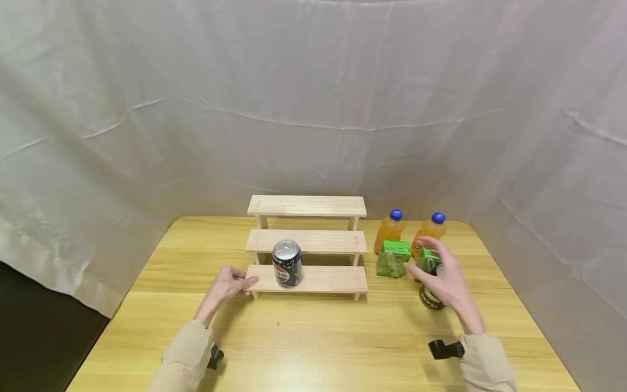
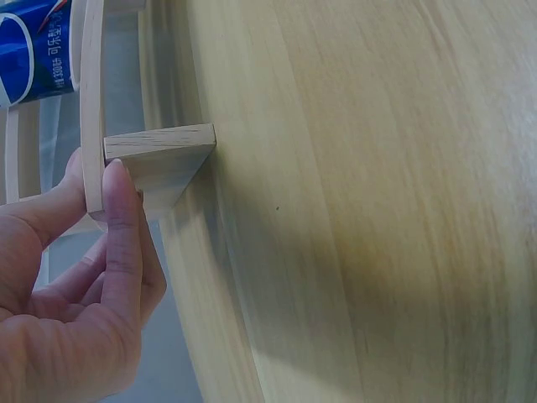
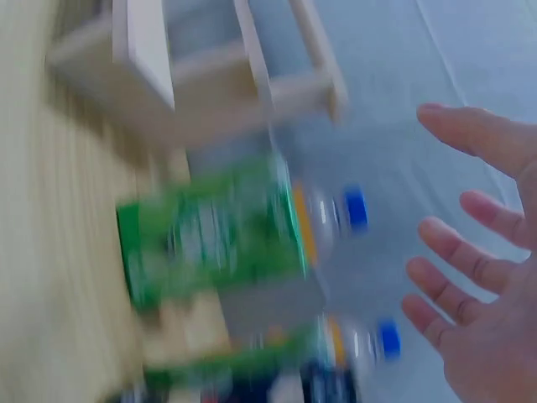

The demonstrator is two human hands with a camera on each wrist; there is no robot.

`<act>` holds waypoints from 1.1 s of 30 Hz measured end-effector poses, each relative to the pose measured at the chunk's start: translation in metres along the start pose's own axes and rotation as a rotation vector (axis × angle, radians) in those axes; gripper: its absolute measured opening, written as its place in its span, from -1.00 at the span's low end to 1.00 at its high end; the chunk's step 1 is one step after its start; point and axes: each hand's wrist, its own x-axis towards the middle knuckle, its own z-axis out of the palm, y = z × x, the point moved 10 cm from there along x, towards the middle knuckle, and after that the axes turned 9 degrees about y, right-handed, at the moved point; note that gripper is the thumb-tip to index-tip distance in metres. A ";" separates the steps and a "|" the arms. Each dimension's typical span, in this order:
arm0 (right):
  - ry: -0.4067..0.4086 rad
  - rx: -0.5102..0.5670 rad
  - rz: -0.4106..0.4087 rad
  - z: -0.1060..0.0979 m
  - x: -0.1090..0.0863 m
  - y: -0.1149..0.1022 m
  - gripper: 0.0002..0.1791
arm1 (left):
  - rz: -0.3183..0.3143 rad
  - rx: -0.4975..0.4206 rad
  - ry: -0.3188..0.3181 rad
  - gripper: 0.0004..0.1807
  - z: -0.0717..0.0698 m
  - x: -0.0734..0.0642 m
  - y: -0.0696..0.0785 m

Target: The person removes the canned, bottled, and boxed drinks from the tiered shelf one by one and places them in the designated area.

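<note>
My left hand (image 1: 231, 284) pinches the left end of the lowest board of a three-step wooden shelf (image 1: 330, 279). In the left wrist view, thumb and fingers lie on either face of that board, beside its leg (image 2: 159, 143). A dark Pepsi can (image 1: 287, 264) stands upright on the lowest step, left of its middle. My right hand (image 1: 448, 277) hovers at the right with fingers spread and nothing between them. Close by it stand a green drink carton (image 1: 393, 259), a second green carton (image 1: 427, 260) and a dark can (image 1: 431, 299), the latter two partly hidden by the hand.
Two orange drink bottles with blue caps (image 1: 395, 215) (image 1: 438, 218) stand behind the cartons. The wooden table (image 1: 313, 343) is backed by a grey cloth (image 1: 313, 109) that also hangs along both sides.
</note>
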 end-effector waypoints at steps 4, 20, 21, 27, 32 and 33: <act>-0.063 0.029 -0.018 0.037 0.006 -0.025 -0.27 | -0.006 -0.005 -0.002 -0.47 0.000 0.000 -0.001; -0.308 0.281 0.000 0.182 0.008 -0.107 -0.16 | -0.005 0.004 -0.002 -0.39 -0.002 0.002 -0.003; -0.317 0.296 -0.003 0.189 0.007 -0.111 -0.16 | -0.003 0.007 -0.002 -0.39 -0.002 0.002 -0.003; -0.336 0.333 0.004 0.220 0.003 -0.125 -0.18 | 0.010 0.024 0.003 -0.43 -0.002 0.001 -0.002; -0.324 0.324 0.004 0.235 0.001 -0.128 -0.15 | 0.020 0.019 -0.001 -0.44 -0.002 0.002 -0.001; -0.319 0.310 0.005 0.236 0.001 -0.128 -0.13 | 0.018 0.014 -0.001 -0.45 -0.001 0.002 -0.001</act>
